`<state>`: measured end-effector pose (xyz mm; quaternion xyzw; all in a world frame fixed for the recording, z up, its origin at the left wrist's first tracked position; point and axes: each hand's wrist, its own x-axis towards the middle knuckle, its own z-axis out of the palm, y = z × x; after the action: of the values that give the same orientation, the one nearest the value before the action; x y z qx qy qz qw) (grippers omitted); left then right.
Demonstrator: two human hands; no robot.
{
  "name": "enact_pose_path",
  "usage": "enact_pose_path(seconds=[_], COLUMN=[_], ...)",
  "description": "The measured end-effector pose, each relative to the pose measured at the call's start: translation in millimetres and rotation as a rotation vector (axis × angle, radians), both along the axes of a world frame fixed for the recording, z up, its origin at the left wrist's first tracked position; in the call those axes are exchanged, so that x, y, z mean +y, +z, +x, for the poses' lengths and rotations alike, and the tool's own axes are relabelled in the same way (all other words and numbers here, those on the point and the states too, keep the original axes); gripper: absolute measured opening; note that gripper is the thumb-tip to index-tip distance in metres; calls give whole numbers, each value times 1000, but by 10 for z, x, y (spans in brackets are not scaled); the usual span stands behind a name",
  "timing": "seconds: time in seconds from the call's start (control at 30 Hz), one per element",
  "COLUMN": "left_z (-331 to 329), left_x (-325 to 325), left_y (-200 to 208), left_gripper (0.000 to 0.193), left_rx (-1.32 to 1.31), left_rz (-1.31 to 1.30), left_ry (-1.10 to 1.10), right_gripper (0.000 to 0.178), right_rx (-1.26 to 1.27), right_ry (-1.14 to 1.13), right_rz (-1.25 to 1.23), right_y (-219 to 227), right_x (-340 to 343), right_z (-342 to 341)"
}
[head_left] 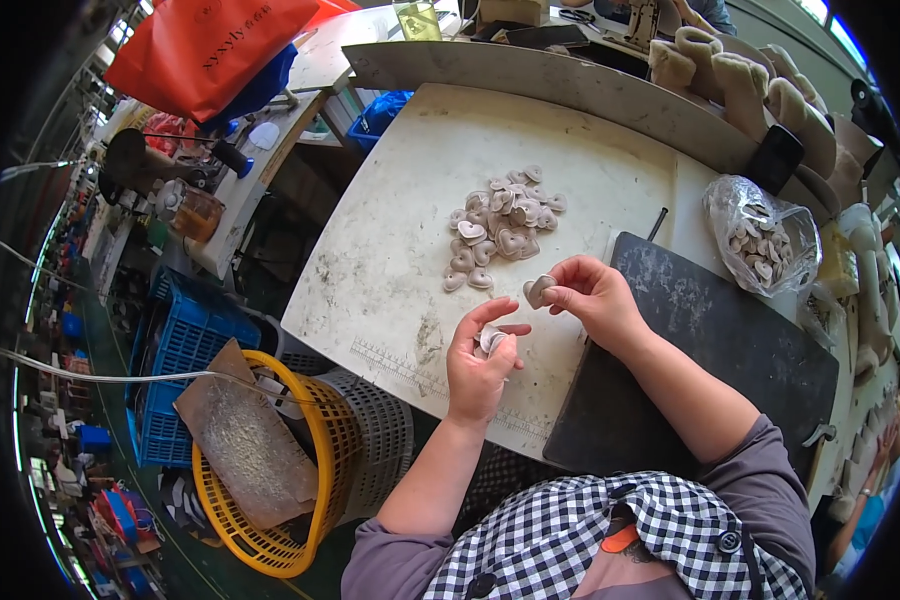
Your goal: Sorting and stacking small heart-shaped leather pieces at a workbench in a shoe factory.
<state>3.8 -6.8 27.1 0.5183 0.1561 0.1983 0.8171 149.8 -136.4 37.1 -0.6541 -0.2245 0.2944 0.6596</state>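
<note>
Between the thumb and fingers of my right hand (595, 296) is a small grey heart-shaped piece (540, 291). My left hand (478, 370), just to its left and nearer to me, curls around several similar pale pieces (490, 340) lying in the palm, its forefinger stretched toward the right hand. Both hands are above the white tabletop (370, 270). Beyond them lies a loose pile of grey heart-shaped pieces (510, 215), some overlapping. What the pieces are made of is not plain to see.
A black mat (700, 370) lies under my right forearm. Farther right stands a clear plastic bag (765, 235) of similar pieces. A raised grey board (550, 95) borders the table's far side. On the left are a yellow basket (320, 480) and a blue crate (185, 330).
</note>
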Motion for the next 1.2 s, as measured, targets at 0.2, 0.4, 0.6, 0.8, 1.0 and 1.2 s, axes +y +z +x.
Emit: enact_pose_path(seconds=[0.2, 0.4, 0.6, 0.8, 1.0, 1.2], left_z=[122, 131, 88, 12, 43, 13], left_x=[-87, -93, -76, 4, -32, 9], left_y=[11, -40, -160, -121, -227, -201], left_gripper=[55, 56, 24, 12, 13, 12], left_rx=[-62, -78, -150, -119, -184, -122], left_rz=[-97, -69, -125, -168, -40, 16], left_ry=[-97, -107, 70, 255, 200, 108], right_gripper=[15, 13, 20, 23, 34, 28], right_rx=[100, -301, -803, -1067, -1223, -997], right_ry=[-13, -3, 133, -57, 131, 20], right_rz=[159, 85, 68, -189, -520, -327], right_y=[68, -31, 105, 111, -58, 38], right_x=[29, 28, 53, 393, 496, 97], right_z=[-140, -239, -301, 72, 312, 153])
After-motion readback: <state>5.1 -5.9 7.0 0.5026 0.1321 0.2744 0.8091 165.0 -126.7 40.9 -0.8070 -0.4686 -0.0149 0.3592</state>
